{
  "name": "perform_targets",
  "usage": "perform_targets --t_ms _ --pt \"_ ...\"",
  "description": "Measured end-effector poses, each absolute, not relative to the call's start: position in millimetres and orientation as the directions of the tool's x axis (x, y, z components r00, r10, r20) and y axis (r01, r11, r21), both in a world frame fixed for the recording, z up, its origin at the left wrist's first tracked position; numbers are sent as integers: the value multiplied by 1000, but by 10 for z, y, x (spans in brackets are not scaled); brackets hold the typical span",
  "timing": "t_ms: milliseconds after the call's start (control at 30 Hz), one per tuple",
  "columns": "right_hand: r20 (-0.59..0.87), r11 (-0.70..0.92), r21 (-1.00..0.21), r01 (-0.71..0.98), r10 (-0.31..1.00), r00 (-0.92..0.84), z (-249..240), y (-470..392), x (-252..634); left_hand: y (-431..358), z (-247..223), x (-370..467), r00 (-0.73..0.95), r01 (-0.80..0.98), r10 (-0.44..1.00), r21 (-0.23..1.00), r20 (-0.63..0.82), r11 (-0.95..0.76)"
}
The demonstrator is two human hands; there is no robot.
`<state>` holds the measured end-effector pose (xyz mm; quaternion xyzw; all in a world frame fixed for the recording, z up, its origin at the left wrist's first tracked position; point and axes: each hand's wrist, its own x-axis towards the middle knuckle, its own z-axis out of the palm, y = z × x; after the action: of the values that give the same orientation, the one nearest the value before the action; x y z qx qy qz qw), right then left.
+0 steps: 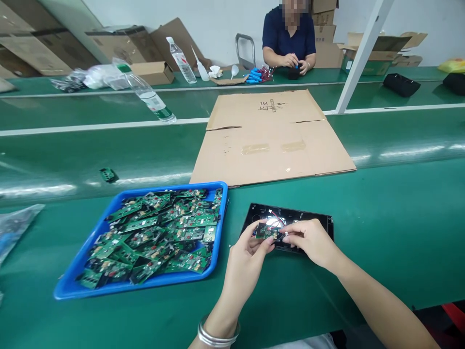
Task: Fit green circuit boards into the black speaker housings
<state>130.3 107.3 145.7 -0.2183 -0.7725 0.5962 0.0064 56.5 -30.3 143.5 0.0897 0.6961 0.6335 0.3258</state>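
My left hand (pixel 247 254) is closed on a small green circuit board (pixel 264 231), held above a black plastic housing (pixel 308 218) that lies on the green table. My right hand (pixel 312 240) pinches at the board's right end, where a small white connector (pixel 286 234) shows by the fingertips. Thin red and black wires (pixel 278 215) rise from the housing behind the board, near a round silvery part (pixel 275 223). Whether the connector is plugged into the board cannot be made out. To the left, a blue tray (pixel 223 218) holds many similar green circuit boards (pixel 156 232).
A flattened cardboard sheet (pixel 269 140) lies ahead. One loose board (pixel 108 175) and a tilted water bottle (pixel 150 97) are at left. Across the bench a co-worker (pixel 288 39) handles a black item near blue cylinders (pixel 256 75). A white post (pixel 363 58) stands at right.
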Motion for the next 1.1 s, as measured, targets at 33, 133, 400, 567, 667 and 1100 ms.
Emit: perform_targets --t_ms 33,133,400,567,667,1100 --pt "-284 171 -919 354 335 -898 1464 1072 1299 -304 1430 562 -771 -290 536 938 -345 187" --pt "-301 176 -910 375 340 -891 1463 1069 1299 -304 1414 554 -767 -282 539 937 -349 205" --pt "110 830 -551 89 178 -978 1403 1030 1337 -286 1438 537 -754 -181 578 944 -313 275" --pt "179 948 -318 27 87 -980 1347 1001 1336 -272 1463 543 -739 -138 616 957 -271 256" --pt "207 972 -235 -4 46 -977 1337 1006 1333 -267 1465 536 -738 -126 620 958 -265 259" --pt "161 876 -469 113 210 -964 1306 991 1324 -253 1442 552 -712 -191 656 969 -249 159"
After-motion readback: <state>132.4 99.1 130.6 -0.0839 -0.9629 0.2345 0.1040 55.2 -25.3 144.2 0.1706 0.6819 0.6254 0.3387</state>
